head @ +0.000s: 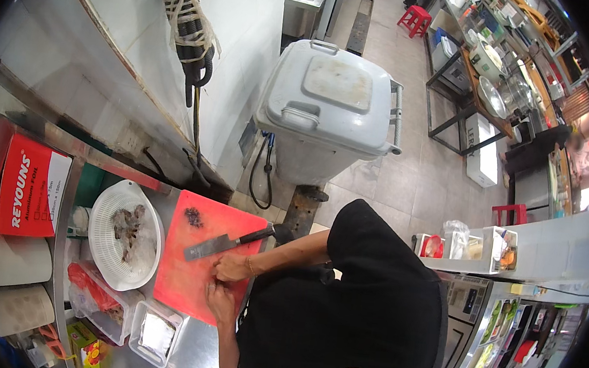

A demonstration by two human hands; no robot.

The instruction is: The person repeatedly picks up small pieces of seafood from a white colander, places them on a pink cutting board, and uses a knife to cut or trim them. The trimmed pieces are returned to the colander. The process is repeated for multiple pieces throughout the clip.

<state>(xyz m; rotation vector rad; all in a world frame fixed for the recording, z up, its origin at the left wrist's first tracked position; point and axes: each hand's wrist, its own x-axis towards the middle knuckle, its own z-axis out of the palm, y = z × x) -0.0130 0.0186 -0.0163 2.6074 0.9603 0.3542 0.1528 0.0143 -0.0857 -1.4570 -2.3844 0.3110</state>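
Both hands are close together over the near edge of a red cutting board [186,285]. My right hand [232,268] lies just below a cleaver [210,246], whose blade rests flat on the board and whose black handle points to the board's upper right corner. My left hand [220,299] is right beside it, fingertips meeting. Whether something small is between the fingers is hidden. A small dark pile of scraps [194,217] lies near the board's upper left corner. Left of the board, a white plastic colander [95,235] holds shrimp [130,227] and ice.
A clear plastic container [127,322] with a red bag and a white tub [153,358] stand below the colander. An aluminum foil box [31,187] and paper rolls [18,309] stand at left. A large grey lidded bin [328,97] stands beyond the board. A person is at far right.
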